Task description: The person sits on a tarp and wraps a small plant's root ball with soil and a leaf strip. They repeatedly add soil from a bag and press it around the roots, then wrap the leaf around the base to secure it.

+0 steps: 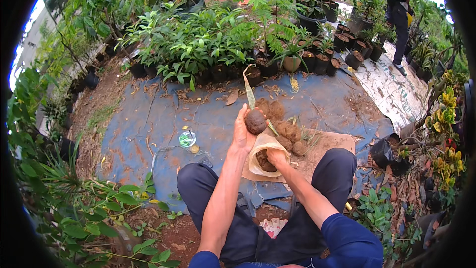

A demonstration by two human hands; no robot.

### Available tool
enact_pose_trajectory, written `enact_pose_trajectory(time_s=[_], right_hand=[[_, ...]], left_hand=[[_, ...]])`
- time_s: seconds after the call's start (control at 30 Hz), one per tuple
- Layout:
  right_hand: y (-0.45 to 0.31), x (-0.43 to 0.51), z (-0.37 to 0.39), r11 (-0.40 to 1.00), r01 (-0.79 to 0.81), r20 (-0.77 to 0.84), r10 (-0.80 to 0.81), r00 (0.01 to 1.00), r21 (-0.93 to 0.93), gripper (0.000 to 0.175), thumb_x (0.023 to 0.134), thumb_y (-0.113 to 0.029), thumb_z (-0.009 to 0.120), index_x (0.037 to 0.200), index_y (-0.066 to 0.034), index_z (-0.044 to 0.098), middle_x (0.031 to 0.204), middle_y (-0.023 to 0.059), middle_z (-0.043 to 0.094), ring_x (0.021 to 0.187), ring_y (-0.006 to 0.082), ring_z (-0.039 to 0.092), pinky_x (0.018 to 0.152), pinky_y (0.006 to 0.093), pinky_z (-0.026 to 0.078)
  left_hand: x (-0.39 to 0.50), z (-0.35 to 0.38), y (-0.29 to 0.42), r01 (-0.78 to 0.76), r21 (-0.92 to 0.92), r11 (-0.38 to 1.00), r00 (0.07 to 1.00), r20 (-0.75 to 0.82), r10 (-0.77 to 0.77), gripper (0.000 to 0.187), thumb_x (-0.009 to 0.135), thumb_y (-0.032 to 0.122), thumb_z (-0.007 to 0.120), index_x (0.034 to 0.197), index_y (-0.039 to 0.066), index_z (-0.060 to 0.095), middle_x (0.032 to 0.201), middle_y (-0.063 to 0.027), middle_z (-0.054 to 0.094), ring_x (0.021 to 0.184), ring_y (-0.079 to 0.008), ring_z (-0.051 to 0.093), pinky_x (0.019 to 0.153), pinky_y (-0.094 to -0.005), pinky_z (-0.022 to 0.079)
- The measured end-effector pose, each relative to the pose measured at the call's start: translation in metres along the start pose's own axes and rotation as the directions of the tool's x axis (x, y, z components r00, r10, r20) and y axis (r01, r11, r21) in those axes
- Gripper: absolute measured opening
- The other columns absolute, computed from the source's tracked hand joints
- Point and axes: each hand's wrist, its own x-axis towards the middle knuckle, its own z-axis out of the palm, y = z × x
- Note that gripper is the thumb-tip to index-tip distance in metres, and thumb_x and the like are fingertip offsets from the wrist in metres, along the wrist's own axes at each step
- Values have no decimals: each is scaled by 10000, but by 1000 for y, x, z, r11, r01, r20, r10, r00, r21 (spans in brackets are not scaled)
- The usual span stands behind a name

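Note:
In my left hand [241,134] rests a round brown ball of soil [256,121], held up in front of me. A long pale green pointed leaf [250,89] rises from behind the ball, its tip dry and curled. My right hand [276,157] reaches into an open pale sack [256,149] between my knees; its fingertips are hidden in the dark loose soil or fibre [264,163] inside. Just beyond the sack lie several fibre-wrapped root balls [289,131], some with green leaves. They sit on and beside a flat brown board [334,141].
Blue tarp [148,119] covers the ground. On it stand a clear plastic cup [187,139] with green contents and a dark phone-like object [205,162]. Potted plants [208,44] line the far edge. A person [399,11] stands at upper right on white sheeting [390,85].

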Motion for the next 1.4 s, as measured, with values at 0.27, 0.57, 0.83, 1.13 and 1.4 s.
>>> enact_pose_trajectory(time_s=[0.27,0.57,0.83,1.13,1.4], right_hand=[[9,1,30,825,194,-510,128,850,530,498,923,-409,573,1167,21,624,1154,218,665,1055,313,657,877,399,521],[11,4,25,-339,-313,348,46,936,887,378,996,-415,432,1255,-180,576,1206,83,615,1036,243,627,783,406,569],[20,27,13,339,-519,519,97,849,785,406,969,-397,552,1206,-69,571,1197,131,634,802,250,696,626,370,623],[13,-19,-160,915,-347,732,91,675,207,667,917,-530,594,1207,70,560,997,226,689,766,284,716,647,367,637],[11,-115,-261,654,141,93,-310,946,743,510,935,-490,615,1133,-26,686,878,119,688,682,180,676,650,323,605]], left_hand=[[-4,0,3,2,-9,1000,1000,-12,-2,462,961,484,552,1095,42,575,969,-103,654,911,-246,667,841,-432,568],[-4,-14,-3,78,69,995,979,-196,-63,359,922,374,660,1066,52,593,879,-72,655,797,-220,671,738,-401,589],[-1,-19,-15,168,230,959,967,-229,-115,213,874,228,722,977,59,643,796,-56,641,689,-198,660,629,-349,588],[-6,-14,-11,144,227,963,919,-391,-45,202,838,220,754,905,67,639,766,-39,605,636,-181,617,579,-378,558],[-13,-10,3,15,212,977,972,-231,35,261,847,82,745,1006,29,544,896,-80,606,776,-199,651,695,-387,596]])
